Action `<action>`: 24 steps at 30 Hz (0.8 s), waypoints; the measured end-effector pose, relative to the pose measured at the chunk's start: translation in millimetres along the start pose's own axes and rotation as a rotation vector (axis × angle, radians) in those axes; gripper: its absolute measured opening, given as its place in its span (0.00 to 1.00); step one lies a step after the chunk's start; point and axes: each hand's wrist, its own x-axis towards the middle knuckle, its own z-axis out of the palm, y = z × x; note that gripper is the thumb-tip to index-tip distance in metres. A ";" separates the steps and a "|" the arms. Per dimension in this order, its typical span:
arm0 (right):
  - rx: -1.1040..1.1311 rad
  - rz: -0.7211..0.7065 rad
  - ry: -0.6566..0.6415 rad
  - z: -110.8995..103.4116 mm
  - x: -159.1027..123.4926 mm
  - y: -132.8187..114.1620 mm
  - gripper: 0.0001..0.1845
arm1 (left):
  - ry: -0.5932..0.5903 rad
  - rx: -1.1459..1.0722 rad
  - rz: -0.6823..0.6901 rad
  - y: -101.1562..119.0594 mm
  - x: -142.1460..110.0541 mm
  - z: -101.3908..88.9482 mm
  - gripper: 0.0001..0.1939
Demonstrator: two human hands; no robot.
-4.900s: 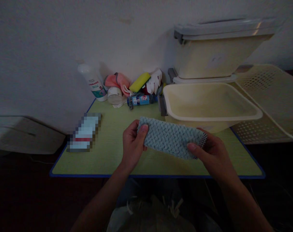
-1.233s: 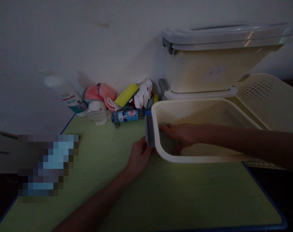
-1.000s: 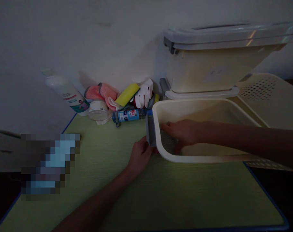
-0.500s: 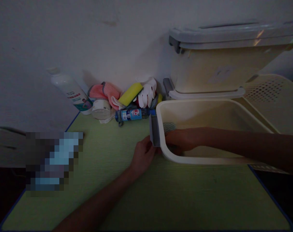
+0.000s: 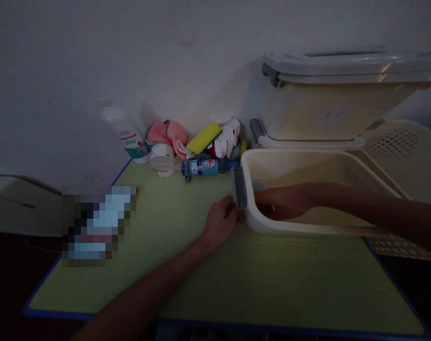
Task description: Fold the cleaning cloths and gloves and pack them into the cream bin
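A cream plastic storage bin (image 5: 318,229) stands open-topped on the green table (image 5: 187,289), with a grey latch (image 5: 239,188) on its left end. My left hand (image 5: 221,219) is at the outside of that end, its fingers curled in against the bin just below the latch; the fingertips are partly hidden. Inside the bin, my right hand (image 5: 284,201) reaches to the same end wall. Its fingers are bent and mostly hidden by the rim and shadow, so anything in them cannot be made out. A perforated grey-green patch (image 5: 260,185) shows on the inner wall beside it.
Along the wall lie a white bottle (image 5: 125,130), pink cloth (image 5: 169,132), a clear tub (image 5: 162,158), a blue-labelled bottle (image 5: 204,166), a yellow sponge (image 5: 204,137) and white gloves (image 5: 228,137). A lidded box (image 5: 315,111) stands behind the bin. A blurred-out device (image 5: 103,222) lies at left.
The whole view has shifted, so things appear further right. My left hand stays at the latch end. My right hand remains inside the bin, with its fingers a little more bent.
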 end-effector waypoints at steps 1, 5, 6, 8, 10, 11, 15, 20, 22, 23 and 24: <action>0.032 -0.041 -0.126 -7.3 -1.7 -4.9 0.08 | 0.002 0.003 -0.003 -0.2 -0.1 0.0 0.05; -0.019 -0.078 -0.199 -32.7 -12.3 -24.7 0.12 | -0.003 0.018 -0.013 -1.3 0.7 -0.5 0.04; -0.092 -0.057 -0.117 -36.6 -16.2 -29.0 0.12 | -0.009 0.020 -0.010 -2.0 1.3 -0.6 0.05; -0.263 0.003 0.061 -40.7 -25.2 -37.3 0.10 | -0.023 0.013 -0.003 -4.1 2.8 -0.5 0.05; -0.388 0.045 0.251 -40.8 -35.1 -47.3 0.06 | -0.032 -0.021 -0.005 -6.5 4.3 0.0 0.04; -0.406 0.045 0.353 -39.4 -39.9 -53.6 0.05 | -0.032 -0.054 -0.007 -7.4 4.9 0.4 0.04; -0.226 -0.043 0.767 -22.2 -52.7 -86.9 0.05 | 0.001 -0.173 -0.010 -5.4 4.4 1.3 0.03; -0.125 -0.162 0.957 25.6 -40.3 -119.9 0.09 | 0.149 -0.274 0.022 9.7 -1.6 -6.7 0.04; -0.099 -0.210 0.976 45.1 -24.6 -123.6 0.10 | 0.246 -0.319 0.035 15.3 -3.2 -15.4 0.04; -0.079 -0.216 0.974 53.4 -15.1 -123.8 0.10 | 0.296 -0.339 0.040 17.2 -3.2 -21.0 0.04; -0.052 -0.212 0.953 60.4 -5.2 -123.0 0.11 | 0.347 -0.354 0.045 18.3 -2.5 -27.3 0.05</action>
